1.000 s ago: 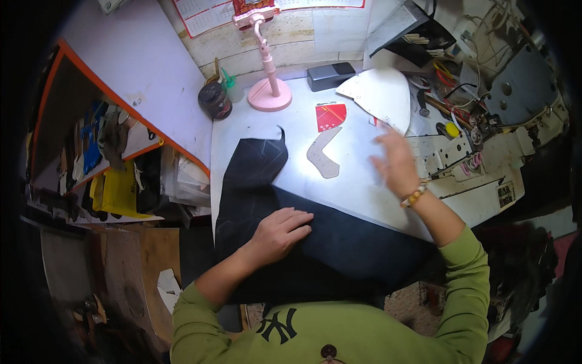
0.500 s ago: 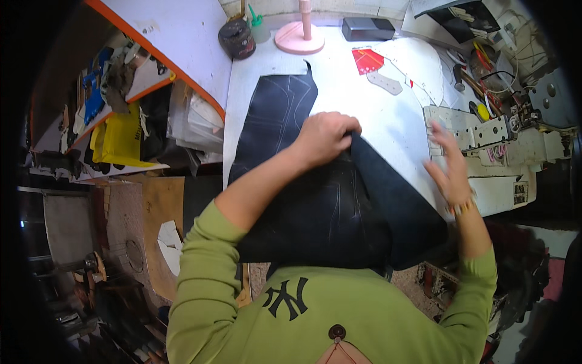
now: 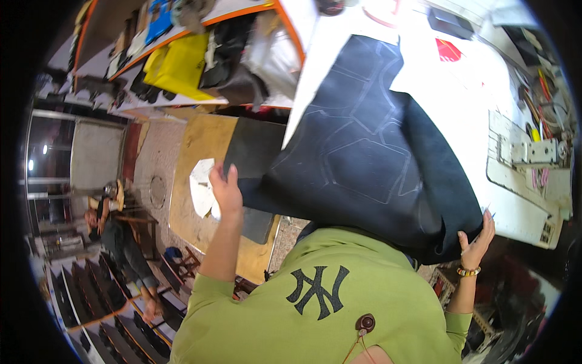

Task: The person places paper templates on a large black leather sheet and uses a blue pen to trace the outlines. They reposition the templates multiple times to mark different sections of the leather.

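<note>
A large black sheet of leather with pale pattern outlines drawn on it lies over the white table and hangs over the near edge toward my lap. Its right side is folded back, showing the plain underside. My left hand is raised at the sheet's left end, fingers apart; whether it touches the leather cannot be told. Beyond it are white pattern pieces. At the folded right edge is my right hand, thumb and fingers spread. Something thin and small shows by its fingertips, too small to name.
A sewing machine stands at the right. Left of the table, a shelf with an orange edge holds a yellow bag. Below it is a brown board with a dark sheet. A person sits far left.
My view has turned left. My left hand has let go of the leather's fold and moved left; my right hand has come down to the folded edge. More outlines on the leather now show.
</note>
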### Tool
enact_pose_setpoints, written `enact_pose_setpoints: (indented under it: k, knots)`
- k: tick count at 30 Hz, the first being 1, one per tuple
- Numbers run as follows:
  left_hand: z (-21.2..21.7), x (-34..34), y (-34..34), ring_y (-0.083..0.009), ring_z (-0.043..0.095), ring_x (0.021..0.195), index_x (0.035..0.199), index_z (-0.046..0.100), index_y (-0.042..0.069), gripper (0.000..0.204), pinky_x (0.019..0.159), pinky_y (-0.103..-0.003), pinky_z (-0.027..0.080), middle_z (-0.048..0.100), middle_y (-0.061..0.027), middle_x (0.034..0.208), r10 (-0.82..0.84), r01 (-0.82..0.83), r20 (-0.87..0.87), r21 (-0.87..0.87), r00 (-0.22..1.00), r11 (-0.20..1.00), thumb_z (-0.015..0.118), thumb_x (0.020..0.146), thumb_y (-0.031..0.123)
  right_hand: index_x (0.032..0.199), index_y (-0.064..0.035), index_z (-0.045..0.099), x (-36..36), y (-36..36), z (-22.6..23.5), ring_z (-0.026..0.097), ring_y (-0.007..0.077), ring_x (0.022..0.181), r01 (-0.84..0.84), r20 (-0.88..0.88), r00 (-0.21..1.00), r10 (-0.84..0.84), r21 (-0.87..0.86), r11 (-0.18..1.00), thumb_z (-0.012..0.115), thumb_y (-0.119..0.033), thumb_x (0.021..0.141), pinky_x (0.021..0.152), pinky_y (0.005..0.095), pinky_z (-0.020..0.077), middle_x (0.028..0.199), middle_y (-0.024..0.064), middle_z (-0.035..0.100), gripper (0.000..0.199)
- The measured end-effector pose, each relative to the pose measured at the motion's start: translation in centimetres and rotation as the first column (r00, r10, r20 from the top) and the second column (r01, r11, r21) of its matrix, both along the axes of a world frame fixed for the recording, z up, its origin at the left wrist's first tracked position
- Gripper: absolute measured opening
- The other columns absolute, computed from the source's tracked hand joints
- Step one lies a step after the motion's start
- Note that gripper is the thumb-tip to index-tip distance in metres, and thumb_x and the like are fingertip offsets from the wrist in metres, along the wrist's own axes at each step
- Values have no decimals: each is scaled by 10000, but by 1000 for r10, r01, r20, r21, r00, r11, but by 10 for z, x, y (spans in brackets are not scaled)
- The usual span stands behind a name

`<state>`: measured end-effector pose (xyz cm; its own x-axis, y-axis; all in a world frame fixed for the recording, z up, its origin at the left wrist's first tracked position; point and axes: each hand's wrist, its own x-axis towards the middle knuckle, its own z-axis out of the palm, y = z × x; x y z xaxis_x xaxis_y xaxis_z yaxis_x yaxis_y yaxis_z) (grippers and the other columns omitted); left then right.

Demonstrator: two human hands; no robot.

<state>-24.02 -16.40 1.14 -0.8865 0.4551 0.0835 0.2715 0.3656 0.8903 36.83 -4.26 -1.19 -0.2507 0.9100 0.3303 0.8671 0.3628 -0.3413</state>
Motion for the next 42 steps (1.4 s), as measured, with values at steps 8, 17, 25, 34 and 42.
enact_pose_setpoints:
  k: [8, 17, 25, 34, 42]
  knots:
    - [-111, 31, -63, -316, 435, 1340, 1425, 402, 12, 744, 1153, -452, 304, 421, -174, 1481, 350, -584, 710, 105, 611, 805, 749, 875, 374, 988, 29, 610, -37, 5, 18, 541, 234, 892, 100, -394, 907, -147, -137, 986, 676, -127, 897, 860, 330, 435, 937, 105, 569, 193]
    - [-42, 3, -55, -312, 605, 1149, 1249, 616, 55, 463, 1048, -486, 448, 645, -110, 1261, -120, -603, 932, 316, 343, 733, 744, 867, 283, 1118, 95, 650, -23, 11, 124, 575, 210, 1055, 419, -543, 824, -162, 392, 819, 667, -88, 944, 968, 333, 459, 1162, 153, 649, 253]
    - [90, -67, -122, -300, 577, 1198, 1305, 576, 61, 486, 1086, -488, 422, 628, -106, 1292, -102, -495, 723, 562, 684, 663, 675, 921, 343, 1112, 11, 661, -95, 23, 250, 624, 189, 964, 156, -551, 823, 139, 455, 877, 634, -163, 960, 851, 316, 503, 1084, 138, 672, 232]
    - [5, -204, -283, -335, 593, 1165, 1325, 566, 58, 551, 1018, -514, 474, 606, -135, 1312, 85, -571, 732, 446, 675, 689, 565, 960, 470, 1064, -94, 663, -313, 30, 273, 673, 154, 818, -577, -546, 616, 568, 178, 797, 597, -257, 978, 697, 284, 539, 945, 94, 691, 195]
    - [-148, -136, -210, -373, 533, 1238, 1378, 467, -66, 752, 1081, -449, 402, 551, -247, 1346, 396, -379, 62, -184, 916, 907, 805, 746, 162, 1199, -37, 591, -255, 38, 185, 661, 330, 1003, -483, -240, 814, 529, 228, 846, 770, -239, 844, 858, 372, 540, 1225, 160, 631, 446]
